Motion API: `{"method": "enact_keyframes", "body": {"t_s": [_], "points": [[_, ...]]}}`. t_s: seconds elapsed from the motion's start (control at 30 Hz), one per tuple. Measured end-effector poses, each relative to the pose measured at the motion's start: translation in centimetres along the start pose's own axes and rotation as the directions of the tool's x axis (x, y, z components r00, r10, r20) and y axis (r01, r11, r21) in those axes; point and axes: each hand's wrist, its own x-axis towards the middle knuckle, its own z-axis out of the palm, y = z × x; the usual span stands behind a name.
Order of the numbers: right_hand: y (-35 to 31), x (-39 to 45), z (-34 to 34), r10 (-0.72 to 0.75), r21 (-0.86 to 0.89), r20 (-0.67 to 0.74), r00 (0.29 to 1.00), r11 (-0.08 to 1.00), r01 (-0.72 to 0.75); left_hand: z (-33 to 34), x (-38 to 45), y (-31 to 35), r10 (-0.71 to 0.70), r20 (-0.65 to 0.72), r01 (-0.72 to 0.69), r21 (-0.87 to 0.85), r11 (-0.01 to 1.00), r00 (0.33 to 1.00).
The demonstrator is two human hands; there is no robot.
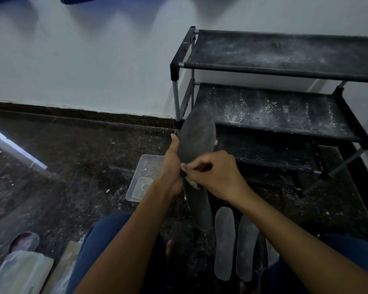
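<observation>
A long dark grey insole (197,143) stands almost upright in front of me, toe end up. My left hand (173,166) grips its left edge, thumb along the rim and fingertips showing behind the right edge. My right hand (215,172) is curled against the insole's middle and pinches a small pale scrap (191,181) against the surface. Two more grey insoles (224,242) (246,247) lie side by side on the floor between my knees.
A black two-tier rack (285,66), dusted with white powder, stands against the wall at right. A clear plastic tub (143,177) sits on the dark speckled floor behind my left hand. A pale container (19,272) and a dark round dish (25,241) lie at lower left.
</observation>
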Motion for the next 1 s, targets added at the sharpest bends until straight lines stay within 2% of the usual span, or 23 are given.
{"method": "enact_keyframes", "body": {"t_s": [0.13,0.2,0.27,0.33,0.4,0.47,0.53,0.63,0.7,0.77,0.83,0.9,1.0], "points": [[0.0,-0.8,-0.3,0.042,-0.010,0.168,0.985,0.999,-0.041,-0.5,0.2,0.2,-0.011,0.004,0.011,-0.070,0.998,1.000],[0.1,-1.1,-0.6,0.080,-0.050,0.284,0.956,0.996,-0.069,-0.9,0.5,0.2,-0.029,-0.001,0.029,-0.084,0.996,1.000],[0.4,-1.6,-0.7,0.170,-0.173,0.451,0.876,0.980,-0.101,-1.3,0.7,0.3,-0.037,-0.014,0.036,-0.085,0.996,0.999],[1.4,-2.0,-0.5,0.276,-0.328,0.591,0.758,0.941,-0.086,-1.7,0.8,0.3,-0.039,-0.012,0.037,-0.089,0.995,0.999],[2.7,-2.1,-0.8,0.410,-0.427,0.637,0.653,0.893,-0.143,-1.9,0.6,0.2,-0.035,-0.022,0.033,-0.062,0.998,0.999],[3.9,-1.9,-1.6,0.489,-0.422,0.647,0.585,0.869,-0.259,-2.4,0.5,-0.3,-0.038,-0.051,0.037,-0.012,0.999,0.998],[4.9,-1.5,-2.4,0.472,-0.251,0.680,0.561,0.869,-0.427,-3.2,0.6,-1.0,-0.070,-0.090,0.076,0.059,0.995,0.993],[6.6,-1.1,-2.2,0.477,0.045,0.626,0.617,0.768,-0.639,-4.5,1.4,-2.4,-0.159,-0.193,0.201,0.225,0.953,0.968],[8.2,-0.7,-1.5,0.531,0.110,0.565,0.632,0.711,-0.695,-5.0,2.4,-3.7,-0.180,-0.269,0.266,0.328,0.907,0.946],[9.9,-0.6,-0.8,0.597,0.047,0.530,0.602,0.688,-0.724,-5.9,3.7,-5.4,-0.191,-0.351,0.325,0.377,0.867,0.917],[11.8,-0.8,-0.4,0.687,-0.109,0.470,0.554,0.669,-0.736,-7.4,5.5,-7.5,-0.222,-0.429,0.413,0.427,0.804,0.876],[14.3,-1.3,0.1,0.757,-0.240,0.405,0.514,0.630,-0.739,-9.6,7.2,-10.3,-0.219,-0.457,0.458,0.519,0.721,0.862],[18.2,-2.5,1.2,0.811,-0.317,0.318,0.492,0.580,-0.751,-12.5,8.3,-14.2,-0.175,-0.497,0.487,0.616,0.619,0.850]]}}
